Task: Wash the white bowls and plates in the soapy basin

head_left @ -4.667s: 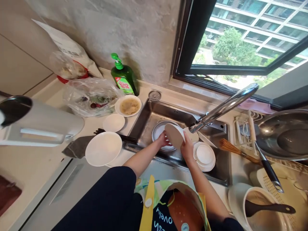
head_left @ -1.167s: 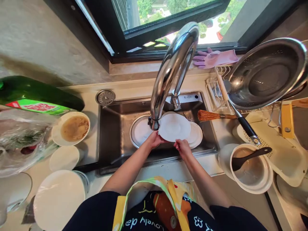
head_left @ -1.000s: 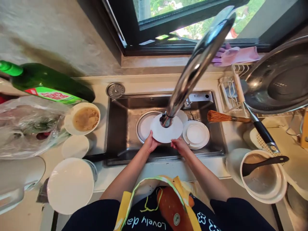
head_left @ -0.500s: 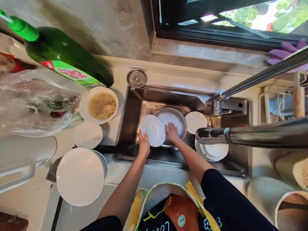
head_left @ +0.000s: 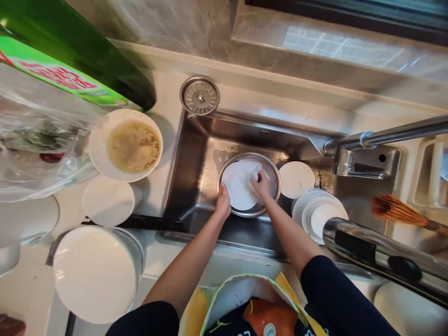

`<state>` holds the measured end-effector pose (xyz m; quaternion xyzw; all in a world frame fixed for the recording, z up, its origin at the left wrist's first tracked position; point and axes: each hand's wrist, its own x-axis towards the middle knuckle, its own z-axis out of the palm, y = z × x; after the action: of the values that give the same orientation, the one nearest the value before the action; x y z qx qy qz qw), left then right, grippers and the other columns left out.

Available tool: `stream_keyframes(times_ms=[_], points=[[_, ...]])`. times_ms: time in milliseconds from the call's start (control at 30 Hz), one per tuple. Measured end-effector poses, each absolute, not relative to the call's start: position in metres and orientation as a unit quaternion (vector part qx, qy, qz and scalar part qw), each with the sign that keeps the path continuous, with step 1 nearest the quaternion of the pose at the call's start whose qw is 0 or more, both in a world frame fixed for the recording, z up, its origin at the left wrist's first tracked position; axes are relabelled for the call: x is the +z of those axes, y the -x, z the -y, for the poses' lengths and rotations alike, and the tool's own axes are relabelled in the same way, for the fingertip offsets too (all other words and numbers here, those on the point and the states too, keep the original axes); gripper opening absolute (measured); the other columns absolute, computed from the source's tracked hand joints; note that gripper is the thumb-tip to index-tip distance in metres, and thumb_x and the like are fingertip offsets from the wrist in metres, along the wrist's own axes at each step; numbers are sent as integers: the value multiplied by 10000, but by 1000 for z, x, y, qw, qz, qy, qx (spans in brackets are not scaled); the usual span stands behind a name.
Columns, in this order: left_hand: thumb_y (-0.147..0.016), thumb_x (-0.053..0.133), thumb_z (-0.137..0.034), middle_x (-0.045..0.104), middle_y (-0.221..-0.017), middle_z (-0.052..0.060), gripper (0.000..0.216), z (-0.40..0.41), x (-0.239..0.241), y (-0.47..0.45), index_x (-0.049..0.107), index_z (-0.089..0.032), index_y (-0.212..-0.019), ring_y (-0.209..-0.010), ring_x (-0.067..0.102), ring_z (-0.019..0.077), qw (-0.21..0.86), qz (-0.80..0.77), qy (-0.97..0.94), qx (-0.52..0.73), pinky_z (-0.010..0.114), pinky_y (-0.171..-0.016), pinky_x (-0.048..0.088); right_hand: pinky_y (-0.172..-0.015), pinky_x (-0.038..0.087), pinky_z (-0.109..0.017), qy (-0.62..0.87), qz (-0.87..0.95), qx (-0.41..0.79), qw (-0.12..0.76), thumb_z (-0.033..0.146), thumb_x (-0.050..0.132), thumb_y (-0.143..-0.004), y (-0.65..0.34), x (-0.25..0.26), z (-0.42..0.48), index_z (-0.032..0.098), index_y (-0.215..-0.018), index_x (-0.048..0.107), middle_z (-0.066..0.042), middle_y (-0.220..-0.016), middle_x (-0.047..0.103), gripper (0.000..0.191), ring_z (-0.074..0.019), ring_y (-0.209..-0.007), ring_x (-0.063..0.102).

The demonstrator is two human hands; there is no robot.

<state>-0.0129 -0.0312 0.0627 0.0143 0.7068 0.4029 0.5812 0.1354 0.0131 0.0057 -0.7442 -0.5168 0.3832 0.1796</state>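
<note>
A round white plate (head_left: 237,185) lies in a round steel basin (head_left: 279,179) in the sink. My left hand (head_left: 223,201) grips the plate's near rim. My right hand (head_left: 261,183) presses on the plate's right side. A whitish patch by its fingers may be foam or a cloth, too blurred to tell. Farther right in the sink sit a small white plate (head_left: 297,179) and a stack of white plates (head_left: 320,217).
The stainless sink (head_left: 196,186) has a drain strainer (head_left: 199,95) on its back ledge. A chrome faucet spout (head_left: 374,247) crosses the lower right. On the counter are a green soap bottle (head_left: 70,60), a food-stained plate (head_left: 126,144), more white plates (head_left: 94,275) and a plastic bag (head_left: 31,135).
The white plate has gone from tilted up in my left hand to lying in the basin. My right hand has moved from the basin onto the plate. The view has moved closer.
</note>
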Motion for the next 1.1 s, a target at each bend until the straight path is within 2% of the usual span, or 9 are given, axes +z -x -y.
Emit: stream_keyframes(times_ms=[100,300,467,567,700,800,933,1000,1100], points=[[-912,296,-540,581,-1287,92,538,35,57,11,487,-198,-1280,-1169,559,167,609,-683,6,403,256,-957,468,-792,421,-257,710,538,398,219,276,512,-835,-122,2,-7,167,-1003,591,-57,-917,622,216,-153,-794,526],[-906,301,-550,593,-1264,115,563,35,53,11,501,-174,-1274,-1146,577,196,618,-670,7,410,282,-936,487,-937,394,-289,601,619,467,192,130,439,-806,-101,11,0,167,-989,612,-91,-1070,618,255,-186,-1023,530],[-913,319,-528,599,-1257,96,538,33,53,10,494,-191,-1295,-1156,570,204,573,-703,-6,422,288,-950,479,-879,426,-267,516,634,554,157,73,450,-758,-106,29,22,187,-967,657,-51,-1005,650,315,-166,-949,576],[-904,342,-532,556,-1317,93,545,34,53,12,471,-198,-1314,-1186,547,200,570,-707,0,418,283,-957,475,-890,417,-309,534,655,528,87,60,499,-746,-122,29,28,180,-892,695,-62,-940,644,273,-194,-933,560],[-884,349,-567,559,-1312,110,586,35,51,15,464,-189,-1316,-1170,559,204,620,-676,26,397,300,-948,484,-986,354,-382,611,644,452,81,93,576,-748,-140,14,12,187,-831,717,-89,-1109,568,188,-238,-1064,499],[-884,346,-570,584,-1275,132,603,34,52,16,464,-168,-1318,-1151,574,212,648,-659,44,380,315,-941,490,-931,398,-340,661,590,444,137,148,572,-783,-131,4,-10,177,-877,693,-92,-1097,566,156,-216,-998,525],[-895,317,-563,573,-1286,144,616,31,55,14,449,-153,-1335,-1151,575,218,655,-648,53,385,318,-932,495,-851,422,-275,683,505,481,218,176,573,-774,-96,9,-21,194,-1002,650,-56,-979,632,241,-178,-874,537],[-896,295,-574,578,-1283,130,618,31,54,12,458,-164,-1328,-1156,572,209,647,-652,55,393,299,-929,494,-779,422,-232,647,503,528,223,202,575,-771,-85,19,-13,207,-981,654,-27,-920,645,225,-153,-796,531],[-895,282,-580,587,-1276,110,611,34,50,11,475,-176,-1310,-1171,561,193,612,-677,43,405,275,-943,482,-657,377,-195,582,562,563,166,219,577,-763,-89,31,9,205,-823,661,20,-711,608,104,-120,-656,490]])
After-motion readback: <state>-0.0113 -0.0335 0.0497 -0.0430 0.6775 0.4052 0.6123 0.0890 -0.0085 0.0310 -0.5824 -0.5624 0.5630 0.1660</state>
